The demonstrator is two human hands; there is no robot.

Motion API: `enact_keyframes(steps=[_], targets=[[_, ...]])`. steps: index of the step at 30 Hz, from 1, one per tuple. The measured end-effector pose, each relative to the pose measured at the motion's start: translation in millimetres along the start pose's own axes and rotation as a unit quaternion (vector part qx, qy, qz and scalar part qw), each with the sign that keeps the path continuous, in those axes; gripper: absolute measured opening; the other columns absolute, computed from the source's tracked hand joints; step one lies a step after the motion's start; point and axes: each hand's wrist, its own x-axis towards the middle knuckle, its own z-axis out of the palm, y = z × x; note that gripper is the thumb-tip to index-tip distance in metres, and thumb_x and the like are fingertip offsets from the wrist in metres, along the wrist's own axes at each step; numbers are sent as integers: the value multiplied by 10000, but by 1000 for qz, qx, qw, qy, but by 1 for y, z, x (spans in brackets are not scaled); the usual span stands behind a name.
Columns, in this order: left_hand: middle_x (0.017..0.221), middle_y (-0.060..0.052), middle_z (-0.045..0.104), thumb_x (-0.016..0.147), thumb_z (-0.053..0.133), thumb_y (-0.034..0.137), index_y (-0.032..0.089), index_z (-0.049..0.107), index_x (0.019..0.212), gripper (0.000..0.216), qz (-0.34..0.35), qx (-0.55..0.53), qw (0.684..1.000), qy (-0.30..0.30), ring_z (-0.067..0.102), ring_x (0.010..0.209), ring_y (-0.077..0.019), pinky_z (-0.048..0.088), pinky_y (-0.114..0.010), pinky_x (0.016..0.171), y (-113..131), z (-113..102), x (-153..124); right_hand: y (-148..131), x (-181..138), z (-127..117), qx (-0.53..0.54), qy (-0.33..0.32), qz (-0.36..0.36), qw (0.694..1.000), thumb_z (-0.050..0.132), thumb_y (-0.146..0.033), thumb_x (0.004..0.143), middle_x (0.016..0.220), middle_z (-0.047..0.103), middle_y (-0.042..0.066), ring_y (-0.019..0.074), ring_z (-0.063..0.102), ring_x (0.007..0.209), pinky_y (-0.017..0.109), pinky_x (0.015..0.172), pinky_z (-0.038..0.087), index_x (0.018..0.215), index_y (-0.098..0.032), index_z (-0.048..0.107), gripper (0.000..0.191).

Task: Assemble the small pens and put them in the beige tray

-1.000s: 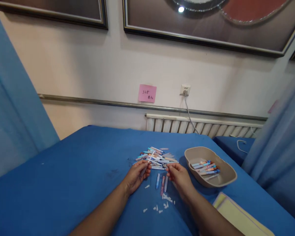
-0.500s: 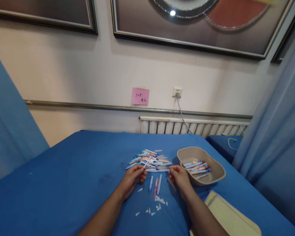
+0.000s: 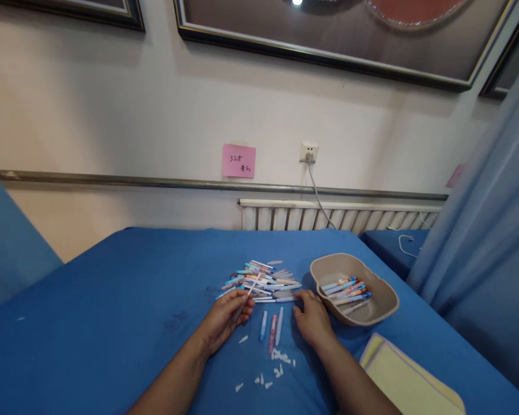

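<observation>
My left hand [image 3: 227, 317] is closed around a thin white pen refill [image 3: 254, 284], which points up and right. A greyish piece like a pen barrel [image 3: 239, 313] shows in the same grip. To the right, my right hand [image 3: 313, 317] rests by the pile's right edge, thumb and fingers apart, with nothing visible in them. Between and beyond my hands lies a pile of pens and pen parts [image 3: 263, 280]. Closer in are a blue barrel [image 3: 263, 326], a pink patterned barrel [image 3: 273, 333] and a pale lilac barrel [image 3: 279, 326]. Several small white tips [image 3: 281, 356] lie scattered below them.
A beige bin [image 3: 383, 302] with several pens [image 3: 348, 291] stands right of my right hand. A yellow cloth [image 3: 409, 374] lies at the front right. Blue cloth [image 3: 112, 323] covers the table. A radiator [image 3: 294, 216] and a blue curtain [image 3: 488, 230] border it.
The brownish-grey piece beneath my right hand no longer shows there, and that hand's fingers now lie by the pile. My left hand still holds the refill, now with a greyish piece visible. The view shifted slightly.
</observation>
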Motion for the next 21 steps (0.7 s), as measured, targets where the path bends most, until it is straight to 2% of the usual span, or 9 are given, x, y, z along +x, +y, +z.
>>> enact_keyframes(steps=[12, 21], targets=[[688, 0, 644, 681, 735, 245, 152, 583, 797, 213, 0, 9, 1000, -8, 586, 539, -76, 441, -155, 497, -2, 0, 2, 10, 1, 5, 8, -6, 43, 999, 549, -218, 713, 1105, 612, 132, 264, 572, 1033, 329, 894, 418, 1109, -140, 577, 405], [688, -6, 646, 688, 736, 219, 147, 582, 800, 203, 0, 2, 1000, -9, 586, 541, -72, 458, -149, 509, -2, 1, 1, -1, -2, 0, -38, -17, 9, 999, 515, -205, 742, 928, 640, 77, 241, 586, 916, 312, 814, 412, 886, -199, 626, 182]])
